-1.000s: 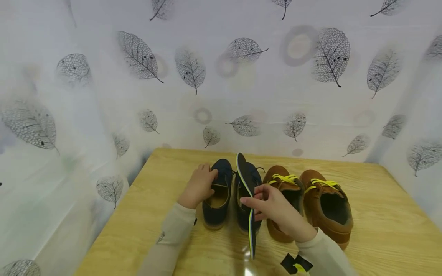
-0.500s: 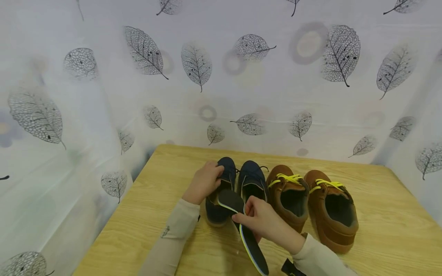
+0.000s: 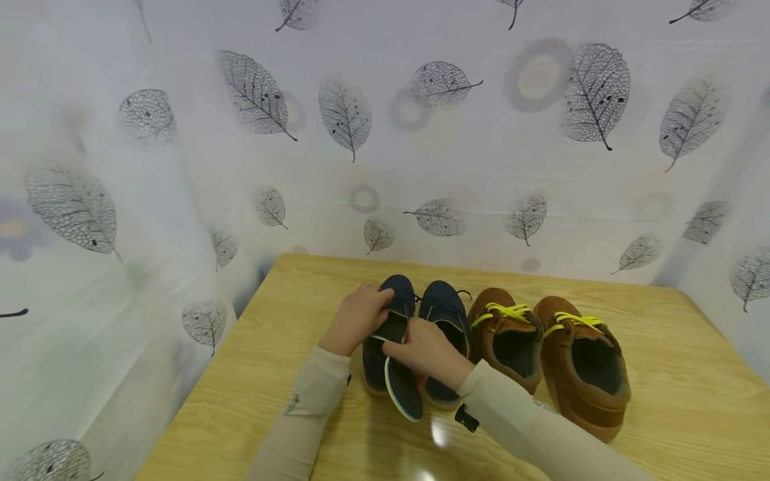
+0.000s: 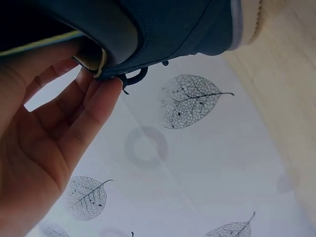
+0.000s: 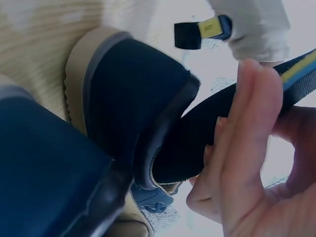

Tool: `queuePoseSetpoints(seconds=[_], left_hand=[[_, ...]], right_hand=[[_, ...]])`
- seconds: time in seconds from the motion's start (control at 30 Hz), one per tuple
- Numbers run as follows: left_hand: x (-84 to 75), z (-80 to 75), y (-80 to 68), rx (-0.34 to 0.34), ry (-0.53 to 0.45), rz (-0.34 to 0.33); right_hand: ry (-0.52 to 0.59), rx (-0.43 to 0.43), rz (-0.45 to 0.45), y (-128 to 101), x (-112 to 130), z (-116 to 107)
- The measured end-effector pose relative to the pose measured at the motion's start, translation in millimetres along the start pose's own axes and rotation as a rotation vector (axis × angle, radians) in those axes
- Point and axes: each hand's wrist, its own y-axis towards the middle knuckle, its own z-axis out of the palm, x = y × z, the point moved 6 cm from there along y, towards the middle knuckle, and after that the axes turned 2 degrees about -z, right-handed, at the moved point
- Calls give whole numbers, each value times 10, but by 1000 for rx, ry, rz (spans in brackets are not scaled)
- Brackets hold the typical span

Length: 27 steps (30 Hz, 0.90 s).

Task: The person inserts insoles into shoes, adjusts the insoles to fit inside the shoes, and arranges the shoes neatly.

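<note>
A pair of navy lace-up shoes stands on the wooden table. My left hand (image 3: pixel 357 317) grips the left navy shoe (image 3: pixel 398 288) beside its opening; in the left wrist view, the fingers pinch the edge of its lace flap (image 4: pixel 98 66). Between the fingers and thumb of my right hand (image 3: pixel 430 351) is a black insole (image 3: pixel 404 394) with a yellow, blue and white edge. Its front part sits in the mouth of that shoe (image 5: pixel 128 84), and its other end sticks out toward me. The insole's tip is hidden inside. The right navy shoe (image 3: pixel 444 297) stands alongside.
Two brown shoes with yellow laces, a left one (image 3: pixel 496 304) and a right one (image 3: pixel 586 401), stand to the right of the navy pair. The wooden table (image 3: pixel 240 401) ends at a leaf-patterned curtain (image 3: pixel 385 160) behind and at the sides.
My right hand has moved the insole from upright over the right navy shoe leftward, tilted it down, and pushed its front into the left navy shoe. My left hand stays on that shoe.
</note>
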Motion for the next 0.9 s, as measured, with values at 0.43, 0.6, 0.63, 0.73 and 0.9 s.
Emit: queuePoseSetpoints(seconds=[0.43,0.6,0.63,0.73,0.9], left_hand=[[47,39,10,-8,-19,7],[42,23,22,-4,-33,8],[40,21,21,-3,-35,8],[36,18,16,1,-35,7],[43,22,9,11,-48,-7]], right_hand=[[-129,-64,38,234,-16,82],[-229,-62,41,273,45,103],[-256,-59,41,282,58,108],[-319,-45,43,309,96,136],[-387,-61,22,350,154,174]])
